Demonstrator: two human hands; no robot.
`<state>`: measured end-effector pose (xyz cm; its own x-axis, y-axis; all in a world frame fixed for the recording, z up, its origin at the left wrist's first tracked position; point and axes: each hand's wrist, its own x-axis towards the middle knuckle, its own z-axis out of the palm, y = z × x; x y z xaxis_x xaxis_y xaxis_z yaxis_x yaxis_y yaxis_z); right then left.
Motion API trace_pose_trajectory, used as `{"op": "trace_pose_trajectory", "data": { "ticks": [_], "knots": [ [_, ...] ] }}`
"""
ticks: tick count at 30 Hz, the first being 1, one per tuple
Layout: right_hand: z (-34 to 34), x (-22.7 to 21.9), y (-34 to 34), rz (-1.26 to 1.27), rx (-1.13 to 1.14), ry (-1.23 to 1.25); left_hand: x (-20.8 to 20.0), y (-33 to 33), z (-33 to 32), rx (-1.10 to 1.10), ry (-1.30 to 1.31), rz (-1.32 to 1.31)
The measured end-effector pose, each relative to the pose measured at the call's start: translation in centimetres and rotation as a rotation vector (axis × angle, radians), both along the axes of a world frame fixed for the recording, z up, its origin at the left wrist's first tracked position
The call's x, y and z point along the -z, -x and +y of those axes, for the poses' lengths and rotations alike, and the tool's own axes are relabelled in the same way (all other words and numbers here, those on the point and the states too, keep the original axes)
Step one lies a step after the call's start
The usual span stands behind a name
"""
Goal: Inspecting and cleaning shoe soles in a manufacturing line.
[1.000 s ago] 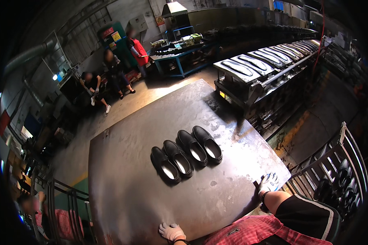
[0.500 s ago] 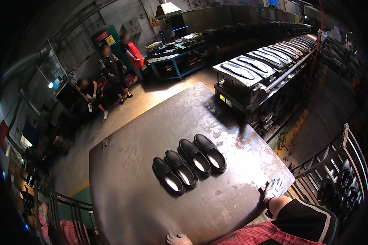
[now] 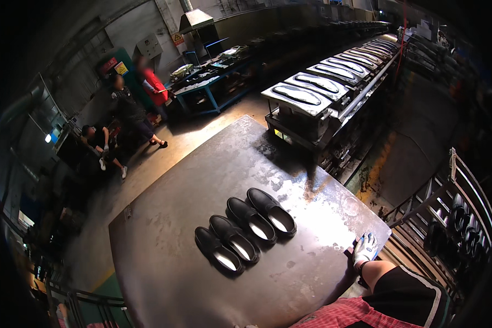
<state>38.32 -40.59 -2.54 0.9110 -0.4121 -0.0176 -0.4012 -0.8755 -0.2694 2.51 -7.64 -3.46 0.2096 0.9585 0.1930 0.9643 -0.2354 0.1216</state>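
Observation:
Several black slip-on shoes (image 3: 263, 218) with pale insoles stand side by side in a slanting row on the grey metal table (image 3: 169, 240). My right hand (image 3: 366, 247), in a white and blue work glove, rests flat on the table's right corner with its fingers stretched out. It holds nothing and is well apart from the shoes. Of my left hand (image 3: 249, 326) only a sliver shows at the lower edge, so its fingers are hidden.
Beyond the table runs a conveyor line (image 3: 355, 106) carrying shoe-shaped moulds. A metal rack (image 3: 448, 188) with black shoes stands on the right. A blue-framed bench (image 3: 202, 90) is at the back. People stand and sit at the far left, one wearing red (image 3: 156, 87).
The view has swung, so the shoes sit slightly lower and further left in it. My left hand has almost dropped out of sight. At the back, a person in dark clothes has changed stance.

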Motion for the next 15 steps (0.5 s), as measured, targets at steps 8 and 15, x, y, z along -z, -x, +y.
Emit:
{"op": "trace_pose_trajectory", "data": {
  "ticks": [8,15],
  "knots": [
    [-0.4,0.7,0.2,-0.030,-0.016,-0.014,-0.6,-0.6,0.0,-0.050,0.103,0.182],
    [-0.6,0.0,0.1,0.000,-0.041,-0.031,2.2,2.9,3.7,0.292,0.144,0.318]
  ]
}}
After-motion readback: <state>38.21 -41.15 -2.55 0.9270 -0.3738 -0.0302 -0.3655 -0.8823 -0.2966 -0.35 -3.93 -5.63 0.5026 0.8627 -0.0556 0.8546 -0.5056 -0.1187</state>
